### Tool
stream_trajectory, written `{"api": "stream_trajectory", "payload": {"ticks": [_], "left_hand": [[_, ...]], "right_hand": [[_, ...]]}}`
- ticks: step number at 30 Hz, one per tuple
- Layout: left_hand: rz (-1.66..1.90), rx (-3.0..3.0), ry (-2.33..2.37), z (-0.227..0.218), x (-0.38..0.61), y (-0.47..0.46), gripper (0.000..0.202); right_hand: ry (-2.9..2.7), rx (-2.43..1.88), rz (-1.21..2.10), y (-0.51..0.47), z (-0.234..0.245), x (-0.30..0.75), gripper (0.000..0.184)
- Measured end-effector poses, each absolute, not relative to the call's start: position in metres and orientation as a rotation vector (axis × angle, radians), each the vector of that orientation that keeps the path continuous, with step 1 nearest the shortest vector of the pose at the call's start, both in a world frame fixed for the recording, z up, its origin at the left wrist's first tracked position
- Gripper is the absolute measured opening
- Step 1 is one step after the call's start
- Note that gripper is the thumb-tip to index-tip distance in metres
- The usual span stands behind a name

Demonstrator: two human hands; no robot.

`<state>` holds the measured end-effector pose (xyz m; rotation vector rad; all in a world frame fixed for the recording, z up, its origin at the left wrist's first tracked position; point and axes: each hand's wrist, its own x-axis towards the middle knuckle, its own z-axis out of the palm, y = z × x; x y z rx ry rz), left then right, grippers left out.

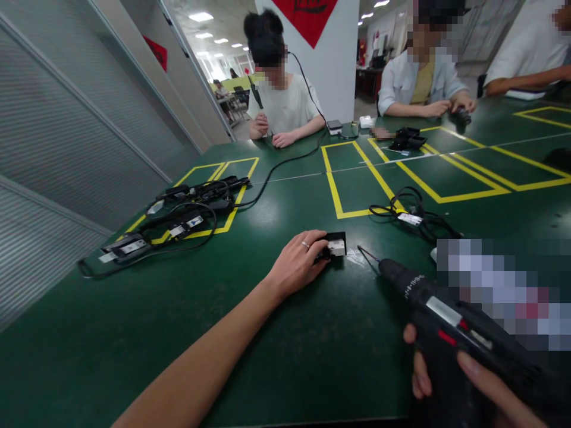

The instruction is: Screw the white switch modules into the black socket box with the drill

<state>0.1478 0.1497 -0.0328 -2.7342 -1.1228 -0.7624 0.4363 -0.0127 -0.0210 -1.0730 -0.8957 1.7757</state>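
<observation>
My left hand (pixel 300 260), with a ring on one finger, is closed over a small black box-shaped part with a white block inside (pixel 338 246). The part rests on the green table (pixel 267 356), and my fingers cover much of it. In my right hand (pixel 423 371) is a black cordless drill (pixel 446 315), gripped by its handle. The drill's long thin bit (pixel 369 255) points left, its tip a short way right of the black part and apart from it. A whitish scuffed patch (pixel 355 257) lies on the table between them.
Black devices with cables (pixel 196 211) lie at the left. A bundled black cable (pixel 413 217) sits ahead of the drill, and yellow tape rectangles (pixel 339 214) mark the table. Across it a person (pixel 289 104) holds a dark green screwdriver (pixel 256 94); other people sit farther right.
</observation>
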Motion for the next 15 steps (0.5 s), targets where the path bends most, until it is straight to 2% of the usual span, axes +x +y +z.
{"api": "stream_trajectory", "payload": {"ticks": [4, 7, 11, 15], "left_hand": [[-0.759, -2.747, -1.139, -0.032, 0.148, 0.149, 0.029], [-0.762, -2.756, -1.140, -0.030, 0.149, 0.147, 0.029], [-0.764, -2.748, -1.166, -0.031, 0.148, 0.146, 0.030], [-0.769, -2.757, -1.164, -0.032, 0.148, 0.147, 0.029]], "right_hand": [[-0.767, -1.066, 1.728, -0.013, -0.029, 0.433, 0.033], [-0.709, -1.269, 1.599, -0.016, -0.037, 0.430, 0.030], [-0.875, -1.750, 1.251, -0.019, -0.036, 0.429, 0.033], [-1.108, -1.747, 1.142, -0.017, -0.023, 0.431, 0.030]]}}
